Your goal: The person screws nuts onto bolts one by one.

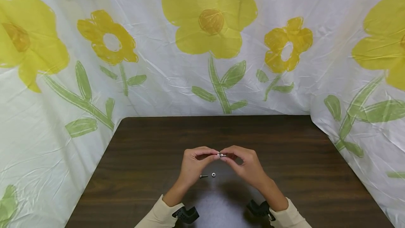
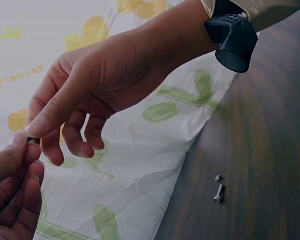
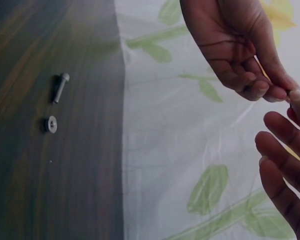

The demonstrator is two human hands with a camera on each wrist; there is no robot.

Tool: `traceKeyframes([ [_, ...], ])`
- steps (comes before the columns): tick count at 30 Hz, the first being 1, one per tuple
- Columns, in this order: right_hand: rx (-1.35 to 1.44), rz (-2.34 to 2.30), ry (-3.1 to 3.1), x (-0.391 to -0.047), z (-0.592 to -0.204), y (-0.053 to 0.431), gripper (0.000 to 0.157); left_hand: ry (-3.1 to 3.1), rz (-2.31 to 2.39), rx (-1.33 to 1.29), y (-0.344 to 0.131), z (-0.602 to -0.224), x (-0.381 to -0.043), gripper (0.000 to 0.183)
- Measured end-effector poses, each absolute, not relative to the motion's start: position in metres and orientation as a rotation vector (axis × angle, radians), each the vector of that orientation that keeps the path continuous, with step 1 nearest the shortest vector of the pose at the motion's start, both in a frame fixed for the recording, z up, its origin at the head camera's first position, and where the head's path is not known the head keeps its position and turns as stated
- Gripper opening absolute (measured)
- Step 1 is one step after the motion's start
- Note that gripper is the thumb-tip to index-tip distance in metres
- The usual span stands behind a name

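Above the middle of the table, both hands meet at a small silver bolt with a nut around its shaft. My left hand pinches the bolt from the left between thumb and forefinger. From the right, the thumb and forefinger of my right hand pinch at the nut; fingertips partly hide both pieces. In the left wrist view only a glint of metal shows between the fingertips. On the table below lie a second bolt and a flanged nut, a little apart.
The dark wooden table spreads around the hands. A white cloth printed with yellow flowers hangs behind it and along both sides. Each wrist wears a black camera mount.
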State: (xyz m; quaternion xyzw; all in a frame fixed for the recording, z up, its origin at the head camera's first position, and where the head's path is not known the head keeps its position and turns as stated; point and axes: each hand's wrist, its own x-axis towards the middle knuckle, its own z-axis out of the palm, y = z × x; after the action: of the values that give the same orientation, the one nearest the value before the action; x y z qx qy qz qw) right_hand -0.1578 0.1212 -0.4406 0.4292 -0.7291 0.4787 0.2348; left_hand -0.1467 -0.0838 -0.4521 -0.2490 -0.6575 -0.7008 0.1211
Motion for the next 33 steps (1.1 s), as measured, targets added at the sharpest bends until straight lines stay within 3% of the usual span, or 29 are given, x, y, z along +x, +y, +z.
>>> traceKeyframes([
  [3, 1.168, 1.301, -2.019, -0.1582, -0.4399, 0.1216, 0.031, -1.914, -2.048, -0.737, -0.0836, -0.4514, -0.1475, 0.009],
  [11, 1.135, 1.274, -2.072, -0.1564, -0.4401, 0.1221, 0.023, -1.921, -2.039, -0.755, -0.0838, -0.4511, -0.1476, 0.009],
  [18, 1.161, 1.308, -2.008, -0.1582, -0.4412, 0.1234, 0.034, -1.936, -2.036, -0.726, -0.0852, -0.4516, -0.147, 0.009],
  [22, 1.173, 1.304, -1.998, -0.1576, -0.4421, 0.1241, 0.029, -1.958, -2.039, -0.704, -0.0861, -0.4532, -0.1455, 0.009],
  [29, 1.167, 1.298, -2.001, -0.1559, -0.4408, 0.1236, 0.035, -1.95, -2.048, -0.713, -0.0853, -0.4541, -0.144, 0.009],
  [33, 1.148, 1.302, -2.016, -0.1554, -0.4406, 0.1228, 0.029, -1.944, -2.057, -0.717, -0.0844, -0.4538, -0.1442, 0.009],
])
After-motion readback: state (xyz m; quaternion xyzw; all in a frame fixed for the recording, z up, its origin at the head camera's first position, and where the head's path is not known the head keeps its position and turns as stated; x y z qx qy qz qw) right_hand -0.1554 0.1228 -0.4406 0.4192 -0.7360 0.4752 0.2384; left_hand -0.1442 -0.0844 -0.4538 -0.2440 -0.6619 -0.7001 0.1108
